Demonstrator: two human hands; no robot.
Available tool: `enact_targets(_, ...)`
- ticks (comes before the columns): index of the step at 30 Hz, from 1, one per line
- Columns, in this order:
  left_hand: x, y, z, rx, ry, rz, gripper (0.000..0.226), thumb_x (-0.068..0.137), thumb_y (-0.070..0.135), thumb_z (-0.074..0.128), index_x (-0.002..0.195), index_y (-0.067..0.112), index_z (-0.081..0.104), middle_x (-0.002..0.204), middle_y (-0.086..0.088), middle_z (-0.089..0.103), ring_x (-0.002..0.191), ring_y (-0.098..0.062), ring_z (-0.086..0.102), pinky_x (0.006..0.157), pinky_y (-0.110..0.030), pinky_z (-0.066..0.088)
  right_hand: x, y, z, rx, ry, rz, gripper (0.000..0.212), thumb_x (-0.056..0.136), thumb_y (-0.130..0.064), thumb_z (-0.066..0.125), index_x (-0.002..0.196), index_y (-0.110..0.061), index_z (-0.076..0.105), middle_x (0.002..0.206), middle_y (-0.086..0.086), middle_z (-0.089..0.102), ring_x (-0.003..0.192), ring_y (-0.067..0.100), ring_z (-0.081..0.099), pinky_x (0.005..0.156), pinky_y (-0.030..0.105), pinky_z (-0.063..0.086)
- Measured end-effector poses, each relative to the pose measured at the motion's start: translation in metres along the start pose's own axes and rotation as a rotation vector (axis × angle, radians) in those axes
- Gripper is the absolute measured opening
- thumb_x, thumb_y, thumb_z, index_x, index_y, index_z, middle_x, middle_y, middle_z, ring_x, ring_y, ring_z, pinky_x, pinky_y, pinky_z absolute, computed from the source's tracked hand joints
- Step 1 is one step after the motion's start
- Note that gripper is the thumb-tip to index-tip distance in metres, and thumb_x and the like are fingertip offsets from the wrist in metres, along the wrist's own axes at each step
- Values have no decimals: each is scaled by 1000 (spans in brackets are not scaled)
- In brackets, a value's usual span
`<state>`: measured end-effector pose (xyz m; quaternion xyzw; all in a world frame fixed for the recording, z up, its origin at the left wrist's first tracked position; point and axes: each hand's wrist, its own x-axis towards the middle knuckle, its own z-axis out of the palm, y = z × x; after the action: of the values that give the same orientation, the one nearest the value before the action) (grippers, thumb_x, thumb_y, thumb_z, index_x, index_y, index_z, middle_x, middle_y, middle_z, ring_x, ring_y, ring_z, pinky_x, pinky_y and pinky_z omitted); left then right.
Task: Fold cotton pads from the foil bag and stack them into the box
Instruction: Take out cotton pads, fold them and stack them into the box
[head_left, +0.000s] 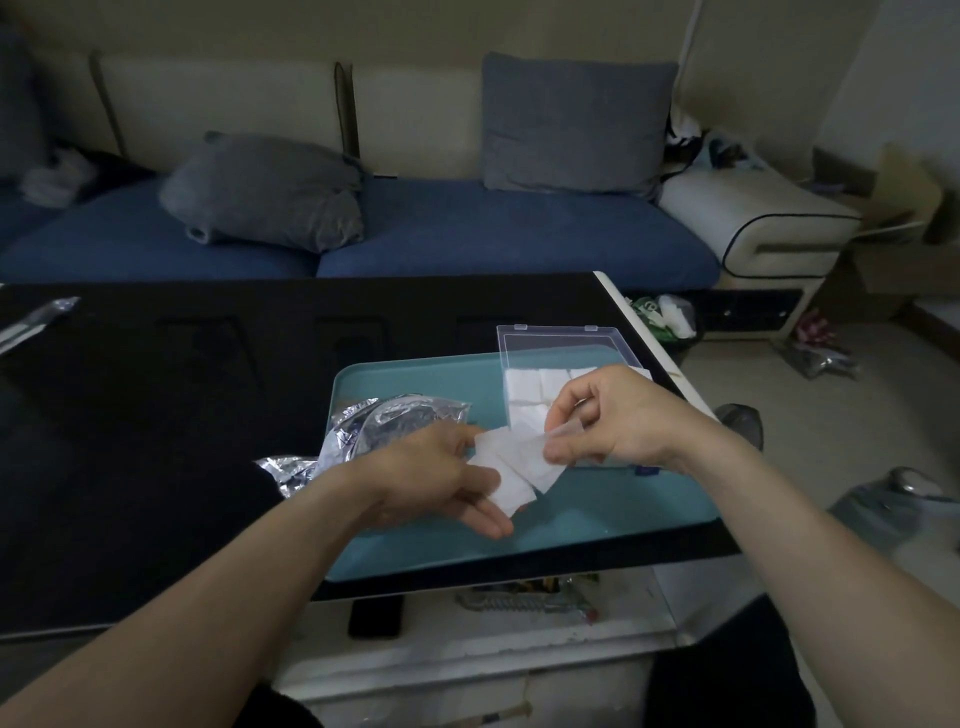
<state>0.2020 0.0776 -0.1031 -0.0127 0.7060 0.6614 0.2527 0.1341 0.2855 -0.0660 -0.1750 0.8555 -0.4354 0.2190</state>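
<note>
Over the teal tray (597, 525), my left hand (441, 478) holds white cotton pads (511, 470) between thumb and fingers. My right hand (608, 415) pinches the upper right corner of a pad with thumb and forefinger. A clear plastic box (550, 364) with its lid raised stands at the tray's back right; folded white pads (535, 389) lie inside it, partly hidden by my right hand. The crumpled silver foil bag (384, 423) lies on the tray's left side, just behind my left wrist.
The tray sits on a black glossy table (182, 415) whose right edge runs close to the box. A silver wrapper (36, 319) lies at the far left. A blue sofa with grey cushions (270, 192) stands behind. Bags litter the floor at right.
</note>
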Motion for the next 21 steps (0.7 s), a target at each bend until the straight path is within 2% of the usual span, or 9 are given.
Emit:
enact_targets(4,0,0,0,-10,1,36,23,95,-2,59,117,-3,59,92,-18,72,82,-29,72,77,-32,61,4,2,16,118,6,21,20,77,0,84,86,0,66,66,11,73,51,15,66,52,22,54)
enact_targets(7,1,1,-3,-52,34,38,26,101,8,51,122,-7,56,96,-23,70,74,-28,72,67,-31,61,4,4,24,161,-52,14,22,77,-2,84,89,6,67,70,16,74,56,17,69,53,24,57)
enact_targets(9,2,2,-5,-59,78,29,28,104,9,46,122,-10,53,94,-26,68,68,-28,72,60,-30,60,3,4,21,111,-66,-3,19,76,-4,85,87,4,71,69,12,73,56,15,68,54,24,57)
enact_targets(12,0,1,-8,36,94,18,24,104,5,44,116,-14,53,84,-24,68,63,-28,71,56,-29,59,2,-1,6,-13,-102,-38,14,71,-6,89,79,-6,77,65,6,72,56,12,65,56,25,55)
enact_targets(15,-2,1,-8,146,17,-22,18,104,5,43,108,-9,54,79,-18,69,63,-26,71,59,-30,60,2,-15,-2,-183,-255,-79,17,68,-7,91,79,-10,79,70,4,75,62,14,67,62,27,57)
enact_targets(18,-4,1,-4,193,-115,-48,17,105,5,42,108,-7,54,80,-16,69,65,-25,72,61,-29,59,8,-30,8,-472,-300,-128,32,59,-18,98,80,-16,72,69,-1,73,60,13,68,61,30,58)
enact_targets(21,-4,1,0,127,-240,-63,15,104,4,42,107,-1,56,86,-15,72,74,-28,73,68,-30,58,18,-40,23,-777,-258,-237,55,48,-30,101,82,-22,58,69,-7,63,60,8,57,55,26,47)
